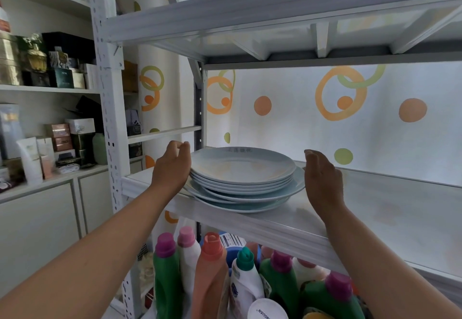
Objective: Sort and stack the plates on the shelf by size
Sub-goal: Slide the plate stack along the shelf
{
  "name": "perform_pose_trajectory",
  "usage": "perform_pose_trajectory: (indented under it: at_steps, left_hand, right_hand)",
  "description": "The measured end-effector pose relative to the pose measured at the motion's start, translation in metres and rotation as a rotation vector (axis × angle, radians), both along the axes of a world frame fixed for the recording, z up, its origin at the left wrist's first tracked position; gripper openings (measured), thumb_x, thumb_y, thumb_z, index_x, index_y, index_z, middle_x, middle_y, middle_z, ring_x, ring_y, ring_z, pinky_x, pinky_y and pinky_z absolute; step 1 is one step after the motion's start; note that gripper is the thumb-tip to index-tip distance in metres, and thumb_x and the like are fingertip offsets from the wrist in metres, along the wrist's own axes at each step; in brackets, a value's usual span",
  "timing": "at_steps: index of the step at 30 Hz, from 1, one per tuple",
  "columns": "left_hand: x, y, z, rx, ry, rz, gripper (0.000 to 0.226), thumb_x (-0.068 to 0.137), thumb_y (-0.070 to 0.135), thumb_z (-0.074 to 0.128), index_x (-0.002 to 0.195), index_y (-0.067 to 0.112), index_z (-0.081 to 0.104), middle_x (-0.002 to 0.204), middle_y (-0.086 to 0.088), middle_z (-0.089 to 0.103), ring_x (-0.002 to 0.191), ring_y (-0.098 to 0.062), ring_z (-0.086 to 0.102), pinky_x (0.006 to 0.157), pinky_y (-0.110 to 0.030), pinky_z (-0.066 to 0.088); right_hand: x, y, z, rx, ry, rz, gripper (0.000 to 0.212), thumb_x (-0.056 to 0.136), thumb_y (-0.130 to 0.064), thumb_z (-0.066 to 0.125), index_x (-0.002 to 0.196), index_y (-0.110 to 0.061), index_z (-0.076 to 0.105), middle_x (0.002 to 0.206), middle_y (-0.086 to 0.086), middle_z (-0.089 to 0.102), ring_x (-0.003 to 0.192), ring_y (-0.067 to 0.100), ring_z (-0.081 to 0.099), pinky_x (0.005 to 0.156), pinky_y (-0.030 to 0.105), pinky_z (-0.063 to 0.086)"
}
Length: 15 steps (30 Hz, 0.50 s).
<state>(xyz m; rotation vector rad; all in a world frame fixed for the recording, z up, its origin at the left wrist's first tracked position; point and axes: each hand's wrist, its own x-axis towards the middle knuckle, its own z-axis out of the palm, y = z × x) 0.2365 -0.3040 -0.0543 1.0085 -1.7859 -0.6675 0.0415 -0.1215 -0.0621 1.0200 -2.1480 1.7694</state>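
A stack of pale blue plates (241,178) sits on the white shelf (350,208), directly between the person's two hands. The smaller plates lie on top, nested together, and wider plates lie under them, their rims sticking out past the upper ones, more so toward the right hand. The lower plates sit slightly askew rather than squarely centred.

The left hand (172,168) is at the left edge of the stack, palm turned toward the plates, its fingers (183,146) curled loosely above the rim of the top plates. The palm appears to touch the rims, but the hand is not closed around anything. The right hand (322,181) stands upright just beside the right edge of the stack, fingers straight and together, palm facing the plates; it is close to the rim of a wide lower plate, and whether it touches cannot be told. It grips nothing.

Behind the hands hangs a white backdrop (325,128) printed with orange and green circles. Below the forearms, under the shelf, stand detergent bottles (212,276) in green, white and salmon with coloured caps. Well to the left of the left hand, another shelving unit holds small boxes (60,133) and tubes.
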Motion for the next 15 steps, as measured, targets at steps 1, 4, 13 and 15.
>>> perform_pose_trajectory:
  at_steps: [1,4,13,15]
  left_hand:
    - [0.000,-0.001,-0.001,0.002,0.003,-0.001,0.042,0.096,0.040,0.024,0.123,0.016,0.047,0.110,-0.008,0.056,0.097,-0.023,0.047,0.081,-0.035,0.032]
    - [-0.001,-0.001,-0.005,0.003,0.017,-0.017,0.041,0.095,0.039,0.025,0.121,0.019,0.050,0.116,-0.008,0.059,0.104,-0.025,0.051,0.082,-0.035,0.032]
    - [0.001,0.004,-0.009,-0.095,-0.039,-0.050,0.033,0.098,0.033,0.025,0.115,0.020,0.050,0.111,-0.010,0.062,0.094,-0.027,0.055,0.076,-0.033,0.035]
    - [0.003,0.003,-0.009,-0.112,-0.040,-0.053,0.030,0.098,0.032,0.026,0.113,0.020,0.049,0.107,-0.009,0.063,0.092,-0.026,0.055,0.076,-0.033,0.036]
  right_hand:
    - [0.000,0.000,0.000,0.005,-0.031,0.051,0.039,0.098,-0.032,0.035,0.127,-0.019,0.057,0.121,0.012,0.064,0.112,0.031,0.056,0.091,0.033,0.037]
    - [0.001,-0.001,0.001,-0.014,-0.111,0.168,0.042,0.094,-0.039,0.035,0.131,-0.030,0.052,0.133,-0.003,0.057,0.122,0.023,0.052,0.107,0.039,0.035]
    - [-0.009,-0.007,-0.003,0.012,-0.337,0.501,0.047,0.088,-0.053,0.040,0.135,-0.047,0.038,0.147,-0.008,0.037,0.134,0.021,0.037,0.114,0.043,0.026]
    - [-0.011,-0.009,-0.005,0.027,-0.351,0.495,0.048,0.091,-0.050,0.038,0.139,-0.043,0.034,0.145,-0.004,0.040,0.131,0.023,0.040,0.111,0.043,0.028]
